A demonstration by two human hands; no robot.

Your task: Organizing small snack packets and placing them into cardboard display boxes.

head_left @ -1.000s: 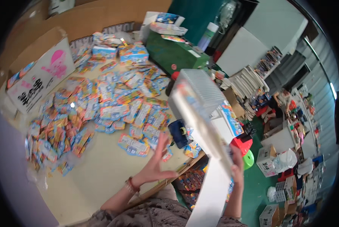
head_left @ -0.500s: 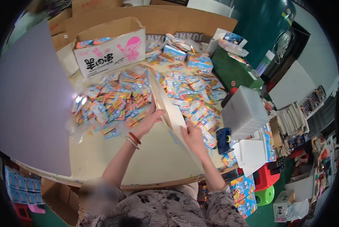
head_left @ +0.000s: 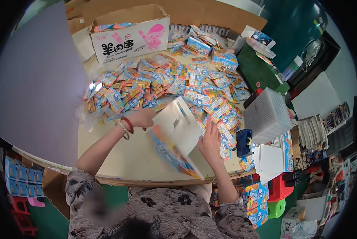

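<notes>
A thin folding carton (head_left: 185, 128), white inside and printed in bright colours outside, stands partly unfolded and tilted over the near part of the table. Its printed side is smeared by motion. At its left edge, my left hand (head_left: 140, 118) is closed with the fingers curled, and seems to grip the carton there. My right hand (head_left: 211, 142) is beside the carton's right edge, fingers stretched out and pointing away from me. Whether its thumb touches the card is hard to tell. Beyond both hands lies a wide heap of small colourful packets (head_left: 134, 93).
A white printed cardboard box (head_left: 130, 44) stands at the far left. Small blue cartons (head_left: 225, 59) sit behind the packets. On the right are a blue tape dispenser (head_left: 244, 143), a translucent ribbed bin (head_left: 266, 116), stacked white cards (head_left: 268, 159) and a green box (head_left: 258, 67).
The flat, narrow card between my hands has turned and spread, showing its white inside and printed outside. My left hand moved left and nearer to me; my right hand's fingers have straightened.
</notes>
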